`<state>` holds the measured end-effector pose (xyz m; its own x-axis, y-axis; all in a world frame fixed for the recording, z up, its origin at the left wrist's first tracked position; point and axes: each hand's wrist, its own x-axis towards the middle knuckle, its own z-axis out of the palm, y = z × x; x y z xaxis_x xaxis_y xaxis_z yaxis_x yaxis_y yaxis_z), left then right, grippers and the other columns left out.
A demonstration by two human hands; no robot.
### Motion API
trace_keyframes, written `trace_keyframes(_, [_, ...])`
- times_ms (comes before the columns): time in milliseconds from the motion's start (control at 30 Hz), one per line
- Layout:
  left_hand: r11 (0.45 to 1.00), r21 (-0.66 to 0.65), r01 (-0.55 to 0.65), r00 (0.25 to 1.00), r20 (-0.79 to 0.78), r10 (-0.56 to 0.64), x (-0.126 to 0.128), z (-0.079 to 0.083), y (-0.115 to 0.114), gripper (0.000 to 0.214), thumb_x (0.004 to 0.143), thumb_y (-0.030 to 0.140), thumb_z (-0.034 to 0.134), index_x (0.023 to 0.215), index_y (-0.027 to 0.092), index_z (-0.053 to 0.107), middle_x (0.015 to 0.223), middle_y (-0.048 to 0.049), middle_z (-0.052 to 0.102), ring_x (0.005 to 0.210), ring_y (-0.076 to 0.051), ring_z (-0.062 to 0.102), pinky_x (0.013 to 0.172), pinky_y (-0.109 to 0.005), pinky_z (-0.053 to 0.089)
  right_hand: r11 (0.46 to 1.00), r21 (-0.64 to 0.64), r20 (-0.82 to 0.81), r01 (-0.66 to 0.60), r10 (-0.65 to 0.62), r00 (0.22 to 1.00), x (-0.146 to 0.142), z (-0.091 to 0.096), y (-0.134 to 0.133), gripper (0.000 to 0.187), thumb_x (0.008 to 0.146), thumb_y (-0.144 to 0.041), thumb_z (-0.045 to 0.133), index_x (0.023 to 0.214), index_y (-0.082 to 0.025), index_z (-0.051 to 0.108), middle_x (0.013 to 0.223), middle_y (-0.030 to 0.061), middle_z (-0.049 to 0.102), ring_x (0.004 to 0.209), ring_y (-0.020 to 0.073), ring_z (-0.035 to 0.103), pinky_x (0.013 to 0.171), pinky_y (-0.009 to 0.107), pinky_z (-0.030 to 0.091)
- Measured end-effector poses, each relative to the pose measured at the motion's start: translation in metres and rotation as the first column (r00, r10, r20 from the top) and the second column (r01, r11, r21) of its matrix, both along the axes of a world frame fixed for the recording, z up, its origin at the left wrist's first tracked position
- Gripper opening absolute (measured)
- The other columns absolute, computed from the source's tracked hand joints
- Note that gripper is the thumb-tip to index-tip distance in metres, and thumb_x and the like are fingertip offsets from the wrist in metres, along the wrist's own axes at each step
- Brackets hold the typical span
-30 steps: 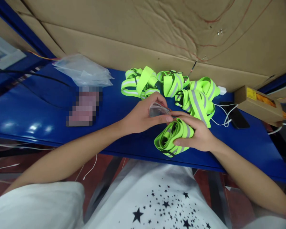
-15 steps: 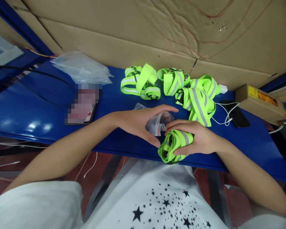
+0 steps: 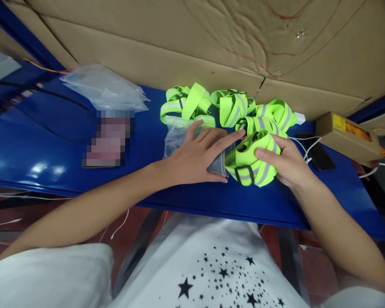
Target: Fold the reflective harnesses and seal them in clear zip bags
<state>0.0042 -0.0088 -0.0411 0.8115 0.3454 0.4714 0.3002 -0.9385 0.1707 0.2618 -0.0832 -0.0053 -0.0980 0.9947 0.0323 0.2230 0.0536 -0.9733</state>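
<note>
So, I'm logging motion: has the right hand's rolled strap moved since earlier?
Yes: the rolled strap moved rightward, away from the near edge of the blue table.

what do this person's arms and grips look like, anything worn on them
The left grip and right grip are bare, with no gloves, rings or watch visible. The left forearm and right forearm are uncovered. The left sleeve and right sleeve are white. The white shirt has black stars.
</note>
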Motion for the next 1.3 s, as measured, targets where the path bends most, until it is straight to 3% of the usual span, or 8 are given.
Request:
trace_keyframes(233, [0.995, 0.034, -0.089, 0.993, 0.082, 0.086, 0.002, 0.001, -0.002, 0.109, 0.083, 0.069, 0.072, 0.166, 0.026, 0.016, 0.143, -0.0162, 0.056, 0.133, -0.036, 0.051, 0.123, -0.059, 0.013, 0.972, 0.0, -0.043, 0.236, -0.236, 0.971, -0.008, -0.012, 0.008, 0.044, 0.074, -0.054, 0.088, 0.106, -0.026, 0.078, 0.106, 0.0033, 0.08, 0.094, 0.0275, 0.077, 0.083, 0.04, 0.065])
trace_keyframes(467, [0.993, 0.075, -0.089, 0.996, 0.003, 0.089, 0.006, -0.008, -0.007, 0.107, 0.083, 0.061, 0.076, 0.165, 0.023, 0.018, 0.14, -0.0182, 0.057, 0.13, -0.038, 0.053, 0.122, -0.061, 0.013, 0.969, 0.243, 0.4, 0.049, -0.146, 0.905, -0.027, -0.017, -0.001, 0.038, 0.092, -0.055, 0.068, 0.103, -0.019, 0.071, 0.09, 0.003, 0.072, 0.08, 0.0209, 0.066, 0.071, 0.033, 0.053])
trace_keyframes(567, [0.996, 0.038, -0.084, 0.995, -0.059, 0.086, 0.007, -0.009, -0.009, 0.109, 0.083, 0.061, 0.076, 0.166, 0.022, 0.015, 0.142, -0.0194, 0.056, 0.132, -0.039, 0.052, 0.122, -0.063, 0.009, 0.959, 0.276, 0.486, -0.06, -0.086, 0.87, -0.029, -0.02, -0.004, 0.034, 0.102, -0.049, 0.053, 0.107, -0.019, 0.067, 0.092, 0.0037, 0.07, 0.08, 0.0193, 0.065, 0.074, 0.032, 0.05])
trace_keyframes(667, [0.998, -0.035, -0.051, 0.993, -0.108, 0.047, 0.006, -0.008, -0.008, 0.118, 0.08, 0.067, 0.076, 0.167, 0.023, 0.009, 0.141, -0.0189, 0.059, 0.133, -0.039, 0.052, 0.123, -0.064, 0.007, 0.955, 0.295, 0.539, -0.042, -0.13, 0.832, -0.027, -0.023, -0.003, 0.031, 0.099, -0.047, 0.06, 0.116, -0.02, 0.063, 0.093, 0.0034, 0.072, 0.074, 0.0191, 0.065, 0.072, 0.033, 0.049])
trace_keyframes(833, [0.994, -0.067, -0.081, 0.983, -0.168, 0.068, 0.007, -0.008, -0.008, 0.132, 0.072, 0.079, 0.075, 0.167, 0.02, 0.005, 0.138, -0.0201, 0.06, 0.129, -0.04, 0.053, 0.121, -0.065, 0.01, 0.947, 0.321, 0.516, 0.019, -0.192, 0.835, -0.032, -0.027, -0.002, 0.036, 0.095, -0.045, 0.066, 0.122, -0.023, 0.057, 0.107, 0.0053, 0.072, 0.079, 0.0206, 0.067, 0.071, 0.032, 0.048])
trace_keyframes(967, [0.987, -0.064, -0.15, 0.975, -0.176, 0.137, 0.009, -0.011, -0.012, 0.135, 0.069, 0.084, 0.072, 0.167, 0.015, 0.009, 0.139, -0.0229, 0.058, 0.129, -0.043, 0.052, 0.12, -0.067, 0.01, 0.954, 0.296, 0.545, -0.034, -0.139, 0.827, -0.039, -0.024, -0.006, 0.022, 0.101, -0.044, 0.057, 0.106, -0.023, 0.06, 0.083, 0.0011, 0.069, 0.063, 0.0165, 0.059, 0.062, 0.03, 0.042])
trace_keyframes(1167, [0.985, -0.073, -0.159, 0.973, -0.183, 0.144, 0.013, -0.011, -0.019, 0.14, 0.064, 0.088, 0.071, 0.166, 0.014, 0.011, 0.139, -0.0239, 0.056, 0.13, -0.044, 0.051, 0.119, -0.068, 0.013, 0.944, 0.255, 0.573, -0.208, 0.026, 0.819, -0.039, -0.026, -0.006, 0.025, 0.106, -0.033, 0.042, 0.096, -0.021, 0.061, 0.087, 0.0046, 0.069, 0.081, 0.0203, 0.066, 0.073, 0.033, 0.046])
trace_keyframes(1300, [0.987, -0.115, -0.115, 0.977, -0.194, 0.091, 0.014, -0.01, -0.019, 0.142, 0.064, 0.083, 0.077, 0.166, 0.015, 0.007, 0.141, -0.0229, 0.056, 0.132, -0.041, 0.052, 0.118, -0.059, 0.023, 0.944, 0.313, 0.495, -0.109, -0.064, 0.866, -0.041, -0.037, 0.001, 0.011, 0.097, -0.029, 0.057, 0.106, -0.022, 0.059, 0.103, 0.0063, 0.072, 0.094, 0.0228, 0.069, 0.082, 0.035, 0.049])
